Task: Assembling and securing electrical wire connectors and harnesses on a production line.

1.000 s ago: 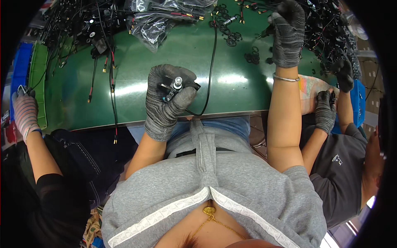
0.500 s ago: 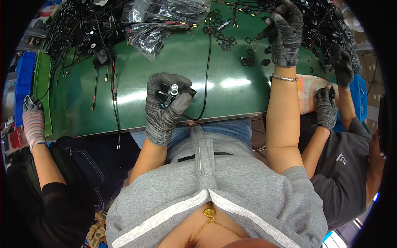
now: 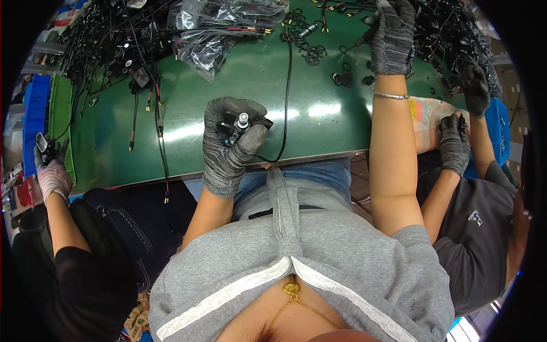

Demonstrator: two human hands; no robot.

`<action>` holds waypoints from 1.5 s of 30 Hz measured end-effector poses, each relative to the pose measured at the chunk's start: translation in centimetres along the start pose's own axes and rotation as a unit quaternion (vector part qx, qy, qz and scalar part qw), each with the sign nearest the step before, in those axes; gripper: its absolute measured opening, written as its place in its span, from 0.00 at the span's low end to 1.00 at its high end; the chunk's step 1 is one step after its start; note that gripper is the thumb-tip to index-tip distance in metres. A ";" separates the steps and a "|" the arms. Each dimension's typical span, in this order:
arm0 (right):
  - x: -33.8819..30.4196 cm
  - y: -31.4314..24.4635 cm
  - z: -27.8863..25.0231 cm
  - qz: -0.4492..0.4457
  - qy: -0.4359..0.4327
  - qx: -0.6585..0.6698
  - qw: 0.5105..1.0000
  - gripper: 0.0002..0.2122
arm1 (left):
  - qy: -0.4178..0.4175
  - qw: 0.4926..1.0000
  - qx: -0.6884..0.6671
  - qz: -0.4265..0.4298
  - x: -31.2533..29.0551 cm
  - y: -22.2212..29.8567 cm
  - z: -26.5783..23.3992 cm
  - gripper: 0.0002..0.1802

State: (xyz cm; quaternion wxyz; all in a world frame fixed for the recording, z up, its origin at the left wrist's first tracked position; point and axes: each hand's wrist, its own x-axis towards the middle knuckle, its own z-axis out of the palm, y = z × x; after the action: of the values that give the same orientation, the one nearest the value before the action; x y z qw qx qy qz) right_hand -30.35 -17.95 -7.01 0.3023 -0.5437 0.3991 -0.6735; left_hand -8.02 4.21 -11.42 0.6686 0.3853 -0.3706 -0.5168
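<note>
My left hand, in a dark grey knit glove, is closed around a black fitting with a silver metal stem standing up from it. A black cable loops from beside this hand up across the table. My right hand, gloved alike, is stretched to the far right side of the table. Its fingers are curled about a dark tool whose thin tip points left and down, close to loose black rings. Part of its grip is hidden.
Heaps of black cabled parts fill the far left and far right of the green table. A clear plastic bag lies at the back. Co-workers' gloved hands work at both sides, near blue and green bins.
My right hand has moved a little farther away, with the tool. My left hand stays nearly in place. The co-worker's hand at the left has shifted and shows a black part.
</note>
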 end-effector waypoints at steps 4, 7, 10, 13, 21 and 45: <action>0.4 1.6 -0.1 -0.046 0.033 -0.038 0.998 0.12 | 0.003 1.000 0.003 -0.005 -0.1 0.3 0.3 0.25; -0.2 2.5 0.1 -0.123 0.046 0.000 0.991 0.13 | 0.011 1.000 -0.004 -0.003 -0.1 0.2 0.5 0.25; -1.3 2.1 0.4 -0.190 0.034 -0.019 0.981 0.15 | 0.005 1.000 0.003 -0.004 -0.1 0.2 0.4 0.25; -2.0 1.6 0.3 -0.216 0.014 -0.064 0.974 0.16 | 0.003 1.000 0.000 -0.006 -0.2 0.0 0.2 0.25; 1.7 2.5 -1.1 -0.079 -0.073 -0.052 0.993 0.14 | -0.005 1.000 0.000 -0.001 -0.3 0.3 0.7 0.24; 0.7 1.7 -2.7 -0.069 -0.177 0.026 0.982 0.13 | 0.018 1.000 0.016 -0.009 -0.3 0.0 2.3 0.27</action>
State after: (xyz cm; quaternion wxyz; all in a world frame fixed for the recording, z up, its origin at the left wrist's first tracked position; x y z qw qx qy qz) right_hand -33.18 -18.81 -8.42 0.3351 -0.6723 0.2836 -0.5960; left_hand -10.11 4.23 -10.45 0.6643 0.4083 -0.3636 -0.5098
